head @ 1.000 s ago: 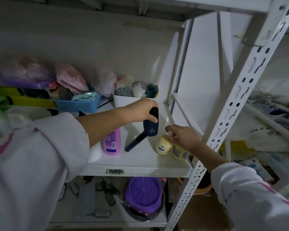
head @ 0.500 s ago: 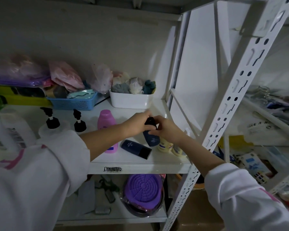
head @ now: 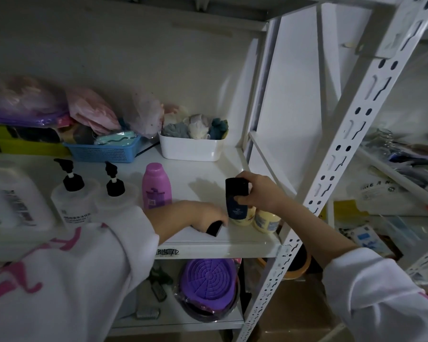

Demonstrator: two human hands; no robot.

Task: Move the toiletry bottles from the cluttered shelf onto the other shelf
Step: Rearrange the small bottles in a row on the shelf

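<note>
Toiletry bottles stood along the front of the white shelf (head: 203, 174). The right hand (head: 260, 191) gripped a dark blue bottle (head: 236, 198) with a black cap, fingers and thumb curled round its body, and held it upright just above the shelf near the right front corner. Directly behind and below it sat two small yellow jars (head: 267, 219), close to the shelf's front edge and beside the slotted white upright (head: 331, 169). The left hand (head: 203, 217) lay low on the shelf with its fingers curled over a dark tube (head: 214, 228), which lay flat near the front edge; only the tube's black end showed past the fingers. A pink bottle (head: 156, 185) stood upright just behind the left wrist. To its left stood two clear pump bottles (head: 74, 198) with black pump heads, side by side, and further left a large white bottle (head: 17, 201) with a barcode label. At the back of the shelf sat a white tub (head: 190, 150) holding bath sponges, a blue basket (head: 104, 151) and several plastic bags (head: 92, 112). On the shelf below lay a purple round lid (head: 208, 280).
</note>
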